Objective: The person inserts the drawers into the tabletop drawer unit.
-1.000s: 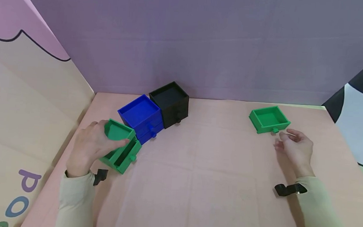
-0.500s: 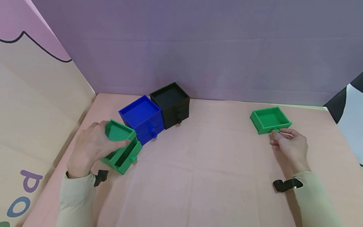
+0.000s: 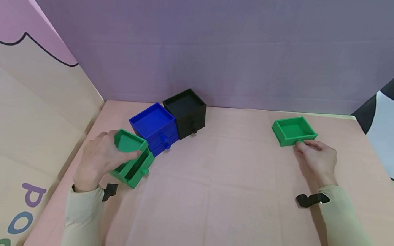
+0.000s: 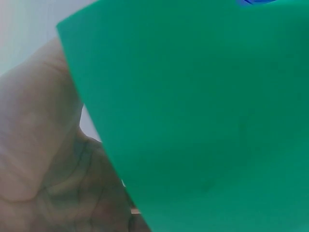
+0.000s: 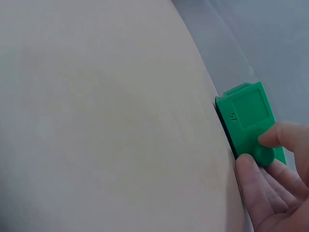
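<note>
My left hand [image 3: 100, 158] holds a small green drawer box [image 3: 132, 143] across its top, thumb over the near edge. The box's lower drawer [image 3: 139, 166] stands partly out, its round knob facing right. In the left wrist view, the green wall [image 4: 193, 116] of the box fills most of the picture beside the hand. On the right, a loose green drawer [image 3: 293, 129] lies on the table, its hollow facing up. My right hand [image 3: 318, 160] pinches its knob. In the right wrist view, the fingers close about the round knob [image 5: 264, 155] on the drawer's front.
A blue drawer box [image 3: 153, 125] stands against the green one, and a black drawer box [image 3: 184, 112] stands behind it near the back wall [image 3: 242, 65]. A pink cloth covers the table [image 3: 219, 193]. A printed side wall [image 3: 28, 126] rises at the left.
My right hand has moved left to the loose green drawer's knob and taken hold of it. That drawer has shifted very slightly. My left hand keeps its hold on the green box.
</note>
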### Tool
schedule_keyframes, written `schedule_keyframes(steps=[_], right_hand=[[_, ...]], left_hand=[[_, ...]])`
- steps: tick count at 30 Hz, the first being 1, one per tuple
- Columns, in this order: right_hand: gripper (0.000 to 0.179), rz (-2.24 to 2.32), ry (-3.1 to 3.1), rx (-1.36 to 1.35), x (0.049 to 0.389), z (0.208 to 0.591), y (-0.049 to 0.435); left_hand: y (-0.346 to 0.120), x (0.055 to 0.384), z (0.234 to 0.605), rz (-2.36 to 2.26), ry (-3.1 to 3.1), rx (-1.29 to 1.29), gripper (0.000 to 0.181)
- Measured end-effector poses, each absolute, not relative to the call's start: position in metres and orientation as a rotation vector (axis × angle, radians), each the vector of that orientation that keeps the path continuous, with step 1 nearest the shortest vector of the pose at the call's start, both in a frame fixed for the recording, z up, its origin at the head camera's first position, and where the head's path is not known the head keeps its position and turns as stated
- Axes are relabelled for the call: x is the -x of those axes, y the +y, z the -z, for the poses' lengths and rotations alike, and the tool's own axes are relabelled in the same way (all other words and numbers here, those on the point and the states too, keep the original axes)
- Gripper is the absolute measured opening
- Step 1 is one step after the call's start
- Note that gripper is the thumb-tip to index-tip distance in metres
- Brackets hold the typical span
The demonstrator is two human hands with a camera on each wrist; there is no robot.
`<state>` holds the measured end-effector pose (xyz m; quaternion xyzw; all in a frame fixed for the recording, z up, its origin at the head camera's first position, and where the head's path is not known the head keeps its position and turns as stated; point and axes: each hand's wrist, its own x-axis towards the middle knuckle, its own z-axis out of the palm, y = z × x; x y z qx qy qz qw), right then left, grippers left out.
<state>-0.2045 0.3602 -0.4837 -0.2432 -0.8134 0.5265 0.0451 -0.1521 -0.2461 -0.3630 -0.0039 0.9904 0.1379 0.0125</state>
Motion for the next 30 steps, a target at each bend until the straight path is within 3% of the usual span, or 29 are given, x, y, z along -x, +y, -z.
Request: schedule_keyframes(steps=[5,11,30], right_hand=[[0.027,-1.727,-2.391,0.713,0.205,0.482,0.355],[0.018,-1.721,-2.369,0.713,0.2,0.48,0.352],[0.025,-1.539,-2.491,0.572,0.164,0.482,0.337]], left_hand=[[-0.246,0.153,0.363,-0.433,3.086,0.018,0.101],[-0.245,0.153,0.364,-0.423,3.09,0.015,0.102],[-0.246,0.15,0.366,-0.45,3.088,0.019,0.101]])
